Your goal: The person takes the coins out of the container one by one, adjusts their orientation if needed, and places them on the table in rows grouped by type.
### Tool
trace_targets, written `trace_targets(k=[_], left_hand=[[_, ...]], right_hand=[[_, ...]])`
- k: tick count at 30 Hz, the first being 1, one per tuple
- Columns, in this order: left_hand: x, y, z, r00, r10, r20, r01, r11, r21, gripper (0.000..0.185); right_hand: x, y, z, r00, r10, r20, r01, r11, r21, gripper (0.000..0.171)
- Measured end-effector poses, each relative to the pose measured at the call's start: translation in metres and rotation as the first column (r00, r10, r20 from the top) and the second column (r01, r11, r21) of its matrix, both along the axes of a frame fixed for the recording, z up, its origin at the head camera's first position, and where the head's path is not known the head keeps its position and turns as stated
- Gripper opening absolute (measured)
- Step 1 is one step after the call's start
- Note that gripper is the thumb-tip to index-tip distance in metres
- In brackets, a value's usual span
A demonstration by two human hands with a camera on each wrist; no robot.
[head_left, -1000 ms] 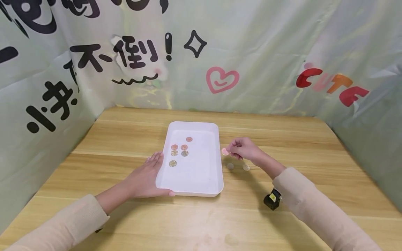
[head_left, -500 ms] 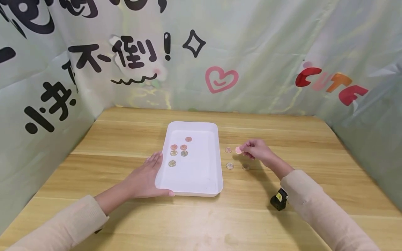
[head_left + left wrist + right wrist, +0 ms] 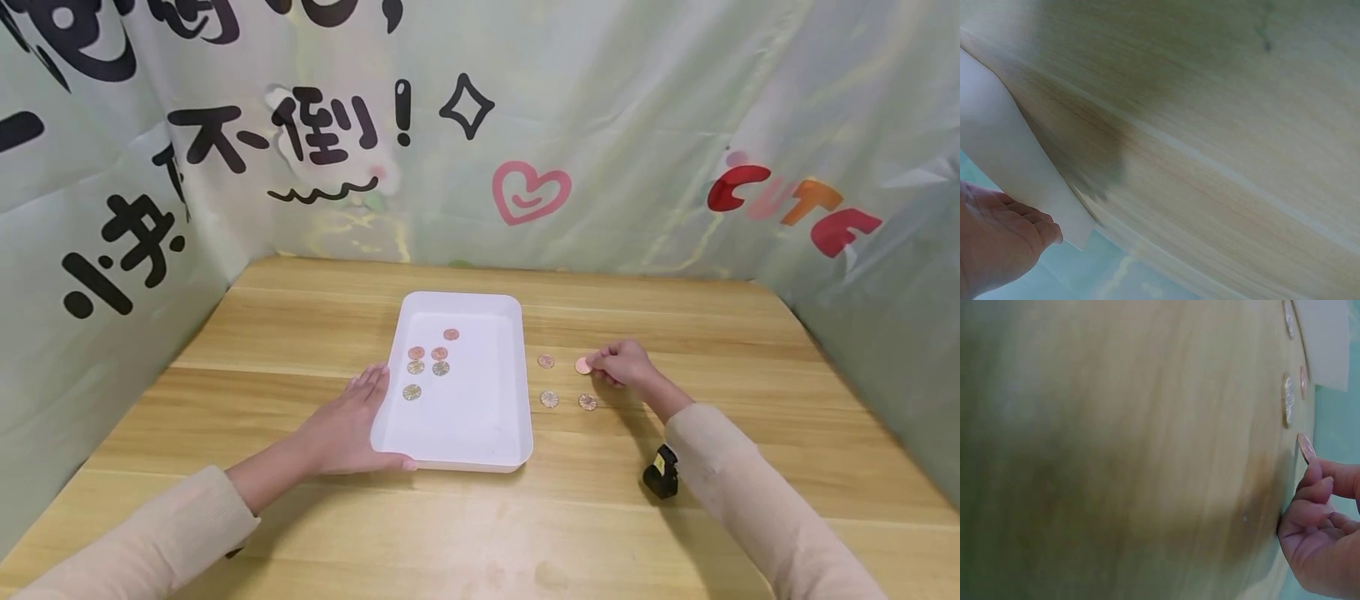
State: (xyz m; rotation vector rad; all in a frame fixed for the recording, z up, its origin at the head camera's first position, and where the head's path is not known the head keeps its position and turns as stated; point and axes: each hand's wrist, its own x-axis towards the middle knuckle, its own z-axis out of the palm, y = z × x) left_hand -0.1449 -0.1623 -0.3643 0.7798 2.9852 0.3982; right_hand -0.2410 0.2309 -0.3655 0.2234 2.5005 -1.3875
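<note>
A white tray (image 3: 480, 433) lies on the wooden table with several copper and gold coins (image 3: 427, 360) in its left half. My left hand (image 3: 347, 427) rests flat against the tray's near left corner, fingers straight; the left wrist view shows the fingers (image 3: 1004, 240) touching the tray's rim (image 3: 1016, 172). My right hand (image 3: 621, 363) is right of the tray and pinches a copper coin (image 3: 582, 365) low over the table, also visible as the copper coin (image 3: 1307, 449) at the fingertips. Three more coins lie there: one copper (image 3: 546, 362), two gold (image 3: 550, 399) (image 3: 587, 402).
A small black and yellow device (image 3: 660, 472) hangs under my right sleeve. Printed fabric walls (image 3: 480, 142) close in the table on the left, back and right. Bare wood (image 3: 480, 533) stretches in front of the tray.
My right hand has carried the copper coin rightward from the tray's edge and lowered it toward the table. A copper coin hidden behind the hand earlier now shows. The left hand has not moved.
</note>
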Motion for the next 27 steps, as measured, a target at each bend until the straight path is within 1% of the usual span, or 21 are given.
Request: trace_targets(k=[5,9,14,18,22,24,27], left_hand=[[0.0,0.0,-0.001,1.0,0.004,0.007,-0.004,1.0,0.0,0.122],[-0.001,0.0,-0.001,1.0,0.005,0.012,-0.005,1.0,0.004,0.123],[-0.001,0.0,-0.001,1.0,-0.001,0.01,0.001,1.0,0.006,0.123],[-0.001,0.0,-0.001,1.0,0.001,0.021,-0.001,1.0,0.002,0.123],[-0.001,-0.001,0.0,1.0,-0.003,0.016,0.003,1.0,0.002,0.122],[-0.002,-0.001,0.0,1.0,-0.002,0.017,0.001,1.0,0.001,0.122],[-0.002,-0.001,0.0,1.0,0.004,0.025,-0.004,1.0,0.004,0.122]], right_hand=[[-0.004,0.001,-0.001,0.999,-0.029,0.014,0.028,0.999,0.04,0.011],[-0.005,0.001,0.0,0.999,-0.037,0.013,0.036,0.995,0.096,0.015],[-0.006,0.0,-0.001,0.999,-0.04,-0.009,0.041,0.988,0.149,0.016],[-0.005,-0.002,-0.002,0.998,-0.047,-0.036,0.052,0.986,0.157,0.013],[-0.002,-0.005,0.002,0.994,-0.03,-0.104,0.047,0.985,0.163,0.015],[0.0,-0.007,0.006,0.988,0.001,-0.153,0.026,0.985,0.174,0.016],[0.003,-0.014,0.013,0.97,0.065,-0.235,-0.022,0.983,0.182,0.016]])
